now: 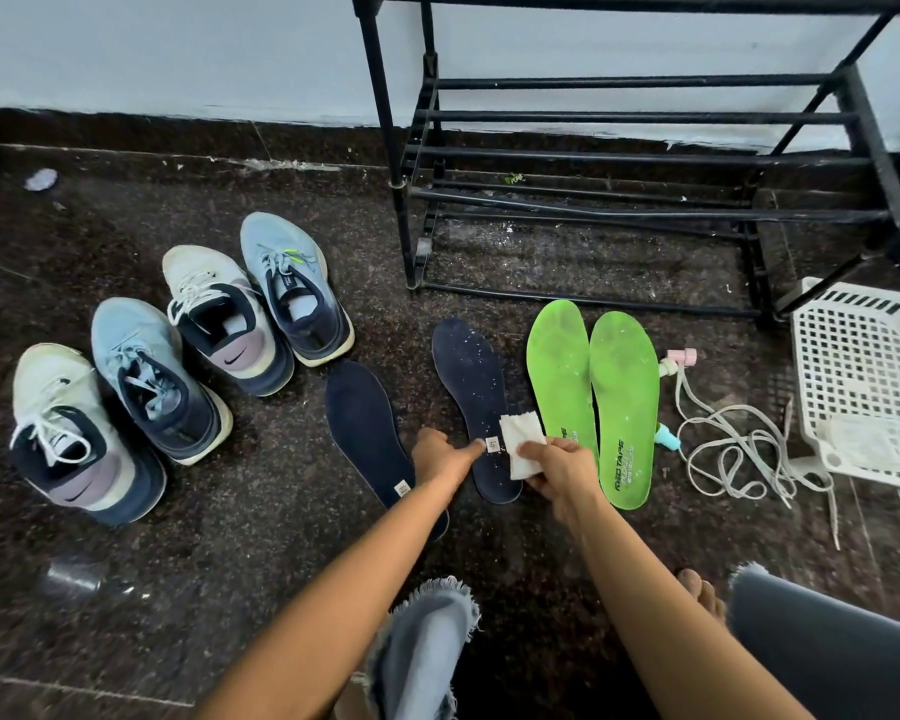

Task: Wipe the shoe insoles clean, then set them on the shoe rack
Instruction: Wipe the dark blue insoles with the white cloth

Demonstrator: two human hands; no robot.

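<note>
Two navy insoles lie on the dark floor: a dusty, white-speckled one (467,376) in the middle and a cleaner one (362,423) to its left. Two green insoles (559,371) (625,402) lie side by side to the right. My left hand (445,454) has its fingers curled and touches the heel edge of the speckled navy insole with a fingertip. My right hand (554,472) pinches a white wipe (520,443) that rests on that insole's heel. The black shoe rack (619,158) stands empty against the wall behind.
Several sneakers (141,366) sit in a row at the left. A white plastic basket (863,376) stands at the right, with loose grey laces (739,449) and a small pink item (679,358) beside it. My knees and bare foot are at the bottom.
</note>
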